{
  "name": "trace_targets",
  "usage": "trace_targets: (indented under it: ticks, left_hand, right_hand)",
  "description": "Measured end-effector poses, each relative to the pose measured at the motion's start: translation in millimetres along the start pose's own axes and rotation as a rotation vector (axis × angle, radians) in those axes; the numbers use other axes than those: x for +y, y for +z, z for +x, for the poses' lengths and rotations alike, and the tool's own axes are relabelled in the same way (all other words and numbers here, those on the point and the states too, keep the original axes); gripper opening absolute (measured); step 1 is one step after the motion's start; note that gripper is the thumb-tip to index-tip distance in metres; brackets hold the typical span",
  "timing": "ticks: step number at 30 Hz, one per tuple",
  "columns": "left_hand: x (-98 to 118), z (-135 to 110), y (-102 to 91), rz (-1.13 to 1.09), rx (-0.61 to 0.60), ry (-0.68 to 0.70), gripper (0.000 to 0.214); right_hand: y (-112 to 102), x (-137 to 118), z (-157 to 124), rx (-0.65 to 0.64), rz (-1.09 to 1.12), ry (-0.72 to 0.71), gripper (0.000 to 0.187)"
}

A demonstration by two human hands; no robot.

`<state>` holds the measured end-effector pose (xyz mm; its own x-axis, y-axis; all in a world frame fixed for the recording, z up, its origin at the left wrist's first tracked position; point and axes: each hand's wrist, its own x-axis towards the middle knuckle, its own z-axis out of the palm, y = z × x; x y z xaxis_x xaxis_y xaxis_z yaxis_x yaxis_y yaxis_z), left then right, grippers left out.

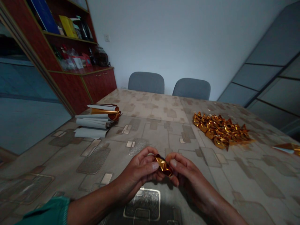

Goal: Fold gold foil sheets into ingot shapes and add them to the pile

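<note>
A small folded piece of shiny gold foil paper is held between my two hands, above the near middle of the table. My left hand pinches its left end between thumb and fingers. At the right end, the thumb and fingers of my right hand close on it. Its underside is hidden by my fingers. Many folded gold foil pieces with pointed ends sit close together on the table to the right. On the left lies a stack of folded paper sheets, pale on one face and gold on the other.
The table wears a beige patterned cover. Another gold sheet lies near the right edge. Two grey chairs stand beyond the far edge, before a white wall. A reddish wooden cabinet with shelved items stands at the back left.
</note>
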<state>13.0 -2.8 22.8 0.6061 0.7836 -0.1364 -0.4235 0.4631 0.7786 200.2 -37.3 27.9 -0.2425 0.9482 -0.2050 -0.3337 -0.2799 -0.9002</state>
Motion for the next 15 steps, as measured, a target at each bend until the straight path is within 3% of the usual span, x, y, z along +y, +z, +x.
trace_targets:
  ticks: [6,10,15]
  left_hand:
    - [-0.2,1.0,0.1,0.060,0.092,0.163,0.033]
    - [-5.0,2.3,-4.8,0.152,0.060,0.209,0.034]
    - [-5.2,0.9,-5.1,0.208,-0.008,0.159,0.039]
  right_hand:
    - [5.3,5.0,-1.9,-0.111,0.067,-0.021,0.049]
    - [7.0,5.0,0.1,-0.028,0.130,-0.081,0.041]
    - [3.4,3.4,-0.1,0.034,0.096,-0.138,0.036]
